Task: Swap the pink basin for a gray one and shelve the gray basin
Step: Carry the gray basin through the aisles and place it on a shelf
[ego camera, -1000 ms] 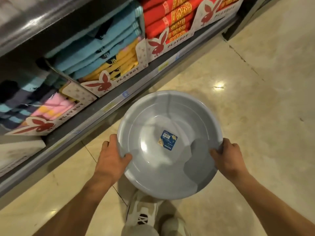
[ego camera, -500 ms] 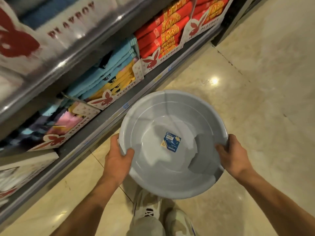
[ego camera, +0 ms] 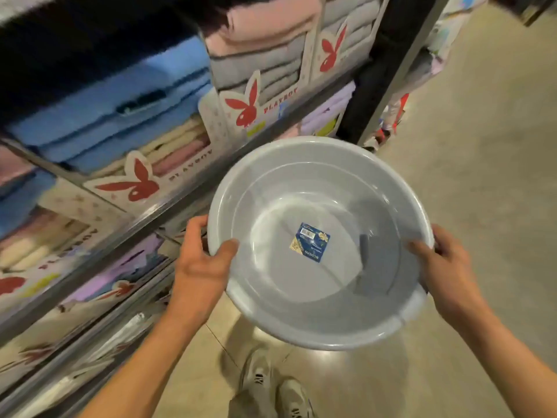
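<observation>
A round gray basin (ego camera: 319,188) with a blue label stuck to its bottom hangs in front of me above the floor, its mouth facing up. My left hand (ego camera: 200,267) grips its left rim with the thumb inside. On the opposite rim my right hand (ego camera: 443,267) holds it the same way. No pink basin is in view.
A tall shelf unit (ego camera: 150,206) of folded towels in printed cardboard trays runs along the left, close to the basin's left edge. A dark upright post (ego camera: 379,70) ends the shelf. Beige tiled floor (ego camera: 482,146) stretches to the right. My shoes (ego camera: 271,387) show below.
The view has tilted upward: higher shelves with blue, pink and gray towels now show instead of the bottom shelves. The basin stays held in both hands, slightly higher against the shelving.
</observation>
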